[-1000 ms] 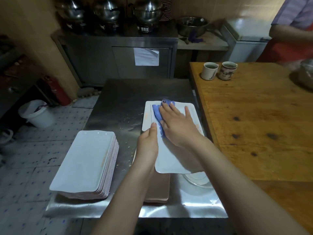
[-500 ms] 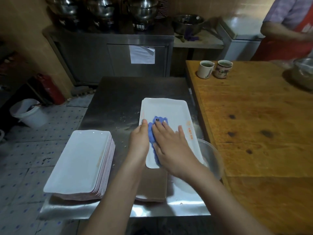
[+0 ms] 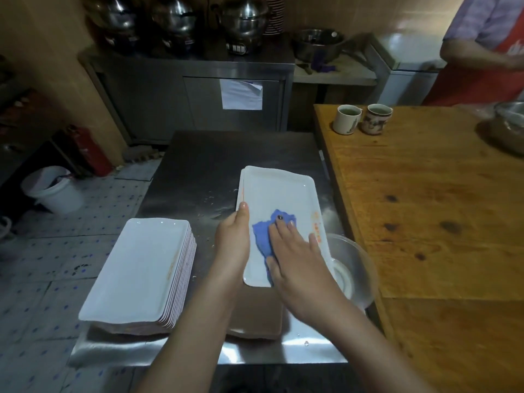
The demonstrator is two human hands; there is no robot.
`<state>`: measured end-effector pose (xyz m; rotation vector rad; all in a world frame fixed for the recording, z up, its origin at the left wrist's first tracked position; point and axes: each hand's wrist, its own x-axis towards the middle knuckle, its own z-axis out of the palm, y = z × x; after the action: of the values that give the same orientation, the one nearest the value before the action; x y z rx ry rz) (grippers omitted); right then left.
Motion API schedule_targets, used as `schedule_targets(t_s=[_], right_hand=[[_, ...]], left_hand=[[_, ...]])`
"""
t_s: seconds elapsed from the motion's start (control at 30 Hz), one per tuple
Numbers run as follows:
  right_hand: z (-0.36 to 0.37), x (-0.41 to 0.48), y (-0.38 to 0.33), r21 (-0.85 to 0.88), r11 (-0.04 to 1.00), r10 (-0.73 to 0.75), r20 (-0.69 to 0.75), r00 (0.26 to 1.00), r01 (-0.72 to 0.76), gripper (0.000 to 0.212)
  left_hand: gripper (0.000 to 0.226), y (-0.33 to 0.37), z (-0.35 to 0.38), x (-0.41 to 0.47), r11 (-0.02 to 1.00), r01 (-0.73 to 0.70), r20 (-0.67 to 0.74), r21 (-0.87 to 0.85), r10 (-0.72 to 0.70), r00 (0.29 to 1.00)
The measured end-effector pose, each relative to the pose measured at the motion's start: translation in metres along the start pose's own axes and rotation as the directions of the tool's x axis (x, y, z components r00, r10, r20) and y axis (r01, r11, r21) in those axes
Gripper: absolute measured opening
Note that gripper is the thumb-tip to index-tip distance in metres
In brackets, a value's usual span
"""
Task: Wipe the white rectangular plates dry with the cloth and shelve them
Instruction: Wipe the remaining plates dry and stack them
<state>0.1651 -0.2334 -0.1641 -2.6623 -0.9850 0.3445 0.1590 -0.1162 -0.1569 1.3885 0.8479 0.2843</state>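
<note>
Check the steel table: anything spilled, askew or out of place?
Water droplets are scattered on the steel table just left of the white plate being wiped. The plate's right edge overlaps a clear bowl. Nothing looks damaged.

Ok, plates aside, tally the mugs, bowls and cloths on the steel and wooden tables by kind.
Mugs: 2, on the wooden table
Bowls: 2, a clear bowl on the steel table, a metal bowl at the wooden table's right edge
Blue cloth: 1, pressed on the plate by the right hand
Total: 5
</note>
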Motion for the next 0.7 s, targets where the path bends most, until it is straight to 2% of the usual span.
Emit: schedule_targets(t_s=[0.1,0.2,0.27,0.37,0.43,0.5,0.63,0.7], right_hand=[[-0.010,0.028,0.016,-0.098,0.995,-0.027,-0.047,0.999,0.022,0.054],[-0.024,0.052,0.040,-0.142,0.981,0.121,-0.104,0.987,-0.135,0.051],[-0.023,0.049,0.045,-0.152,0.970,0.167,-0.144,0.975,-0.189,0.051],[-0.009,0.022,0.033,-0.167,0.974,0.123,-0.182,0.976,-0.154,0.060],[0.002,0.002,0.017,-0.162,0.984,0.062,-0.108,0.992,-0.079,0.083],[0.006,-0.004,0.008,-0.134,0.990,0.029,-0.046,0.999,-0.035,0.089],[-0.006,0.022,0.016,-0.161,0.986,0.030,-0.096,0.995,-0.045,0.055],[-0.015,0.033,0.026,-0.179,0.977,0.095,-0.113,0.989,-0.115,0.053]], left_hand=[[0.037,-0.006,0.007,-0.006,1.000,0.018,0.031,0.003,-0.018,0.999],[0.036,-0.008,0.005,-0.009,0.999,0.039,0.057,0.027,-0.040,0.998],[0.036,-0.006,0.001,-0.007,0.998,0.042,0.066,0.038,-0.044,0.997],[0.038,-0.002,-0.006,-0.002,0.998,-0.002,0.028,0.068,0.001,1.000],[0.041,-0.003,-0.010,0.002,0.997,-0.024,0.007,0.069,0.024,1.000],[0.041,-0.005,-0.011,0.002,0.997,-0.027,-0.005,0.077,0.028,1.000],[0.040,-0.008,-0.003,-0.002,0.997,-0.044,0.023,0.065,0.042,0.999],[0.039,-0.007,-0.002,-0.004,0.997,-0.048,0.036,0.062,0.045,0.998]])
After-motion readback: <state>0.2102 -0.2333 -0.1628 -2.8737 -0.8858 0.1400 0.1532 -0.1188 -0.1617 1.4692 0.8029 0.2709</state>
